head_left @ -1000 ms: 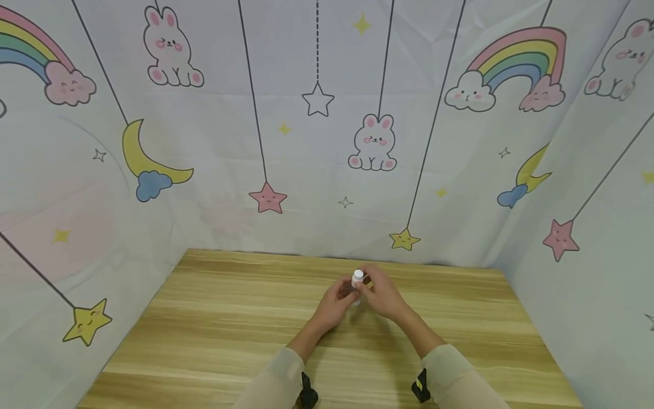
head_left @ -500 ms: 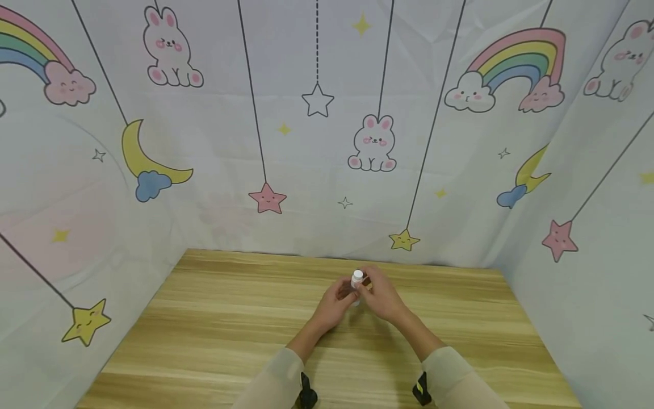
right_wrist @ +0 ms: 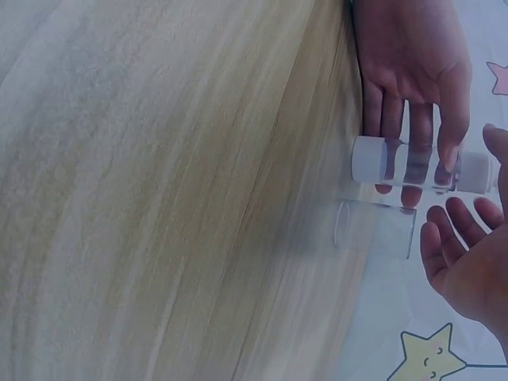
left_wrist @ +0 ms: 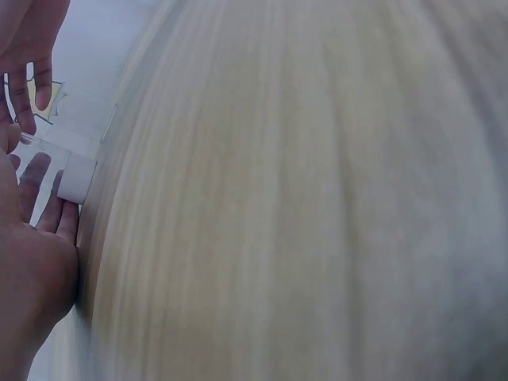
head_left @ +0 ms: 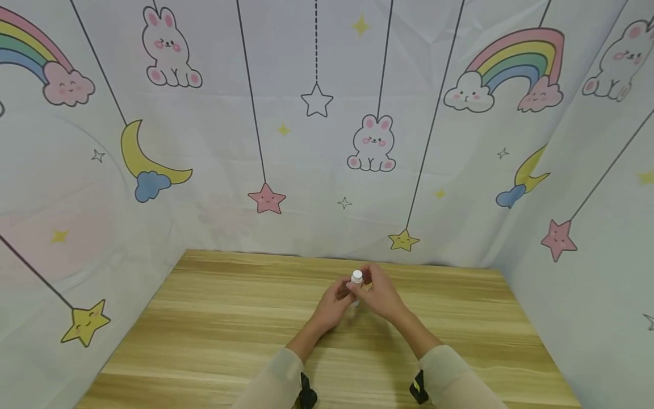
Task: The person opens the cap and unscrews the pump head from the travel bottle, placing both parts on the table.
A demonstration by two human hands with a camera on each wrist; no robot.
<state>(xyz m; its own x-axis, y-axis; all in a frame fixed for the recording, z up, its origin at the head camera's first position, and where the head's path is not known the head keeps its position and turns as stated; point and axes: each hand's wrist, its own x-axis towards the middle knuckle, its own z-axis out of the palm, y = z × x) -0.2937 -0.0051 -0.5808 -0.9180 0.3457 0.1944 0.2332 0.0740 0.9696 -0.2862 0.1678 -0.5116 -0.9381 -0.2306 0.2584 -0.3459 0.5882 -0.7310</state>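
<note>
A small bottle [right_wrist: 413,164] with a clear body, white base and white top stands upright between the hands. In the head view its white cap [head_left: 357,275] shows above the fingers. My left hand [head_left: 331,305] grips the clear body, thumb [right_wrist: 448,157] on the near side and fingers behind. My right hand [right_wrist: 476,262] is at the upper part, its thumb across the front below the cap. The other right fingers are loosely bent, apart from the body. In the right wrist view a clear hollow cylinder [right_wrist: 377,228] is beside the bottle; the head view hides it.
The wood-grain table [head_left: 219,318] spreads around both arms. White cloth walls [head_left: 306,227] printed with stars, rabbits and rainbows enclose its back and sides. Black straps [head_left: 419,388] sit near the sleeve cuffs.
My right thumb has moved slightly left across the front of the bottle. The left hand and the bottle stay almost where they were.
</note>
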